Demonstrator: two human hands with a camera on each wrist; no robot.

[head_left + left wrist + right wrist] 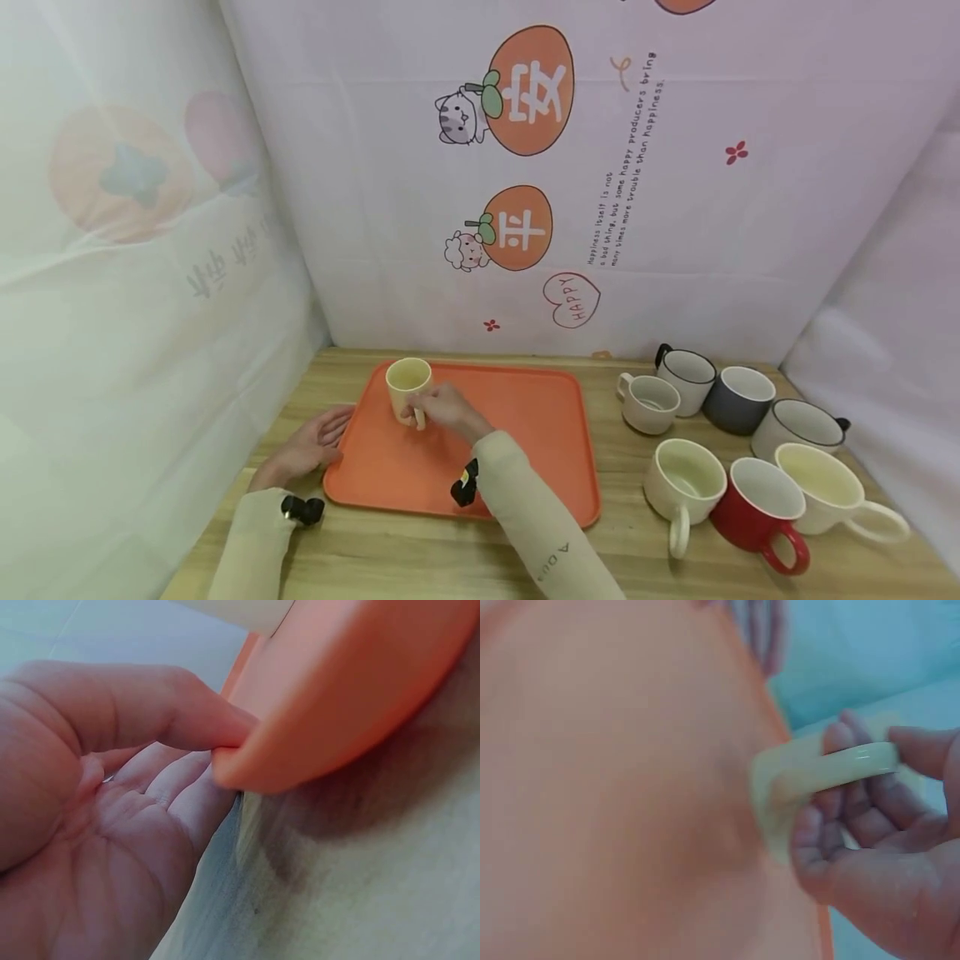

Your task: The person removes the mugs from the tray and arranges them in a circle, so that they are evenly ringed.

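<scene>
My right hand (448, 410) grips a pale yellow mug (406, 385) by its handle (847, 766), fingers curled through the loop. The mug stands upright over the far left part of an orange tray (517, 433). At the tray's left edge is my left hand (303, 448). In the left wrist view its thumb (187, 712) presses on the raised rim (277, 761), while the other fingers reach below that rim, their tips hidden.
Right of the tray, several mugs crowd the wooden table (622, 517): a small white mug (649, 408), a dark grey one (738, 408), a cream one (678, 487), a red one (750, 517) and others. White printed cloth (405, 275) walls the back and sides.
</scene>
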